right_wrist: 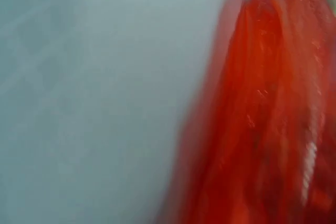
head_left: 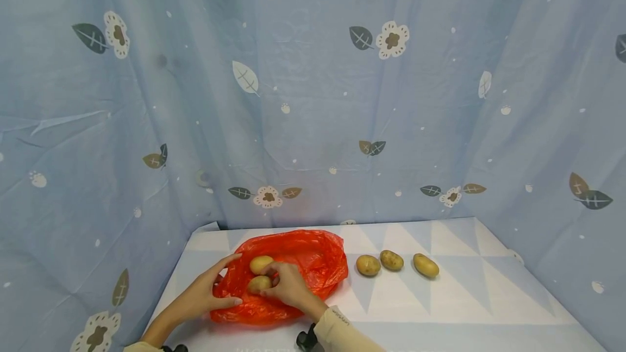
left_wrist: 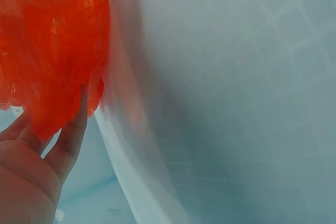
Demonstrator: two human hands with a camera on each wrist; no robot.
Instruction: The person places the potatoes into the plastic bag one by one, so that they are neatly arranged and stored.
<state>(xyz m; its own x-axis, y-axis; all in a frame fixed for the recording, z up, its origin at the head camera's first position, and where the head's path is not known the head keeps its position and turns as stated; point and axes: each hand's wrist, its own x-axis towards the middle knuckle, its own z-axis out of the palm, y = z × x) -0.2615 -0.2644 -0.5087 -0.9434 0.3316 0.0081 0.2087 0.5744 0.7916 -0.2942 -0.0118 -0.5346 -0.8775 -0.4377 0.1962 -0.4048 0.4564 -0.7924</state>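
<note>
A red plastic bag (head_left: 313, 254) lies spread with its mouth facing up on the left part of the table. Inside it are two potatoes, one farther back (head_left: 261, 264) and one nearer (head_left: 259, 285). My right hand (head_left: 289, 286) reaches into the bag and pinches the nearer potato between thumb and fingers. At the bag's left side, my left hand (head_left: 202, 293) holds the rim, thumb and index finger spread apart. In the left wrist view the fingers (left_wrist: 71, 140) lie against the red plastic. The right wrist view shows the bag's side (right_wrist: 268, 119), but not the hand.
To the right of the bag, three more potatoes, left (head_left: 368, 265), middle (head_left: 392, 260) and right (head_left: 426, 266), lie on the table's patterned cover (head_left: 469, 297). A blue printed curtain (head_left: 313, 124) hangs behind and at both sides.
</note>
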